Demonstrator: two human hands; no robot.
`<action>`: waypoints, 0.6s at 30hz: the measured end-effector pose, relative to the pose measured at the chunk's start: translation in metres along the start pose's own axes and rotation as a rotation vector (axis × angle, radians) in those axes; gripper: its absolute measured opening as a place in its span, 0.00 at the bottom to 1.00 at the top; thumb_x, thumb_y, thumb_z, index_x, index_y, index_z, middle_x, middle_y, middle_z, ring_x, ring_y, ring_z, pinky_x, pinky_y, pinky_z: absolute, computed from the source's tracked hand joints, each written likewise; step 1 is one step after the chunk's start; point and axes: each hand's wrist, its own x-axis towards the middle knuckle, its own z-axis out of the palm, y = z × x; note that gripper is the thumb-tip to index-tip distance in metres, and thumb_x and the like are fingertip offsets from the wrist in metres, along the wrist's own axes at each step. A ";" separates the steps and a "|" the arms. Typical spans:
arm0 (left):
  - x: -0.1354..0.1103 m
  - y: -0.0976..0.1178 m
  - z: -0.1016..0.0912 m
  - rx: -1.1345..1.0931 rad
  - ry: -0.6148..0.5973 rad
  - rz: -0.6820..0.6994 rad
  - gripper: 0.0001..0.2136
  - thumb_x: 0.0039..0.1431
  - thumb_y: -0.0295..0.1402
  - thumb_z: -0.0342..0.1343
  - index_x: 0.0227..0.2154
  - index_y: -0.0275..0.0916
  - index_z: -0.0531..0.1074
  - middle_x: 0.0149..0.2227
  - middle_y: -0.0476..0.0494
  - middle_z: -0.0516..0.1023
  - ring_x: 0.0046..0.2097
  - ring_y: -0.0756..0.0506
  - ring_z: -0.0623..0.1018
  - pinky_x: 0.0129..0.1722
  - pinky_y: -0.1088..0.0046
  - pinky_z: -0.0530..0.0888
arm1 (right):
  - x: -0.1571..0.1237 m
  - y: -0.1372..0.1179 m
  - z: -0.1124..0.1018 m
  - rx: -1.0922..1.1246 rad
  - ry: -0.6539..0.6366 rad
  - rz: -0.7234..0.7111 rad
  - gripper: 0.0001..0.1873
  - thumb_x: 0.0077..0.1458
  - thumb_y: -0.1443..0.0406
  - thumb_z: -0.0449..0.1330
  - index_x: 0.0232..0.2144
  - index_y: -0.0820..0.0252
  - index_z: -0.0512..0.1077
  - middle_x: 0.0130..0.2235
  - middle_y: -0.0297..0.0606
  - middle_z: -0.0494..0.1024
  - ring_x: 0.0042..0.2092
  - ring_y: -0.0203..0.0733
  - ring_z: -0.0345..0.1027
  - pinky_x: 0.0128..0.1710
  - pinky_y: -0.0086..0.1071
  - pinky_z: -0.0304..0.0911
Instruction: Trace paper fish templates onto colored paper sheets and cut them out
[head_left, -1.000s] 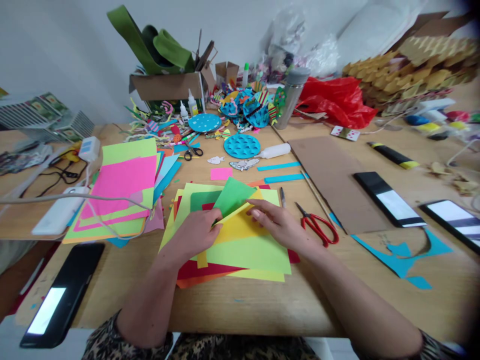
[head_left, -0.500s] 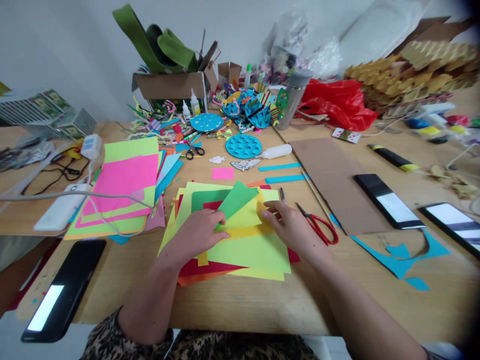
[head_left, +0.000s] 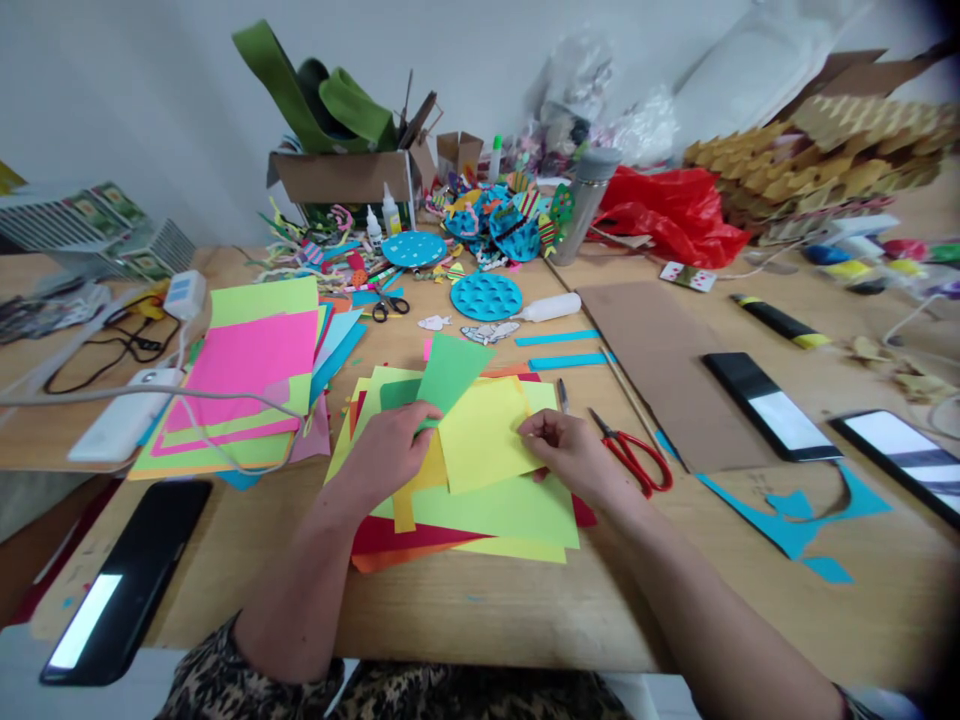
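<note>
1. We have the left hand (head_left: 390, 452) with its grip clamped on the lower corner of a green sheet (head_left: 450, 370). The sheet is lifted and tilts up and away from us.
2. The right hand (head_left: 574, 455) has its grip pinched together on the right edge of a yellow sheet (head_left: 484, 435).
3. We see the yellow sheet between the two hands, on top of a mixed paper stack (head_left: 510, 515). The green sheet overlaps its upper left corner.
4. The paper stack lies flat on the wooden surface (head_left: 525, 610), straight ahead of us and near the front edge.
5. The red scissors (head_left: 636, 458) lie just right of the right hand, not touched. A pen (head_left: 562, 395) lies between them and the stack.
6. A second pile (head_left: 247, 385), pink sheet on top, sits left of the stack.
7. We count a dark phone (head_left: 120, 590) at lower left and a brown cardboard sheet (head_left: 652, 350) right of the scissors.
8. On the far side are a blue dotted disc (head_left: 486, 295), a glue bottle (head_left: 551, 305) just beside it, and a cardboard box (head_left: 345, 175) at the back.
</note>
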 end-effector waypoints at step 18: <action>-0.002 0.006 0.013 0.163 -0.129 0.099 0.15 0.60 0.22 0.46 0.45 0.38 0.73 0.44 0.42 0.80 0.43 0.43 0.79 0.42 0.67 0.73 | -0.007 -0.007 -0.095 -0.070 0.806 -0.054 0.11 0.47 0.68 0.58 0.35 0.64 0.75 0.32 0.41 0.78 0.23 0.34 0.69 0.19 0.24 0.64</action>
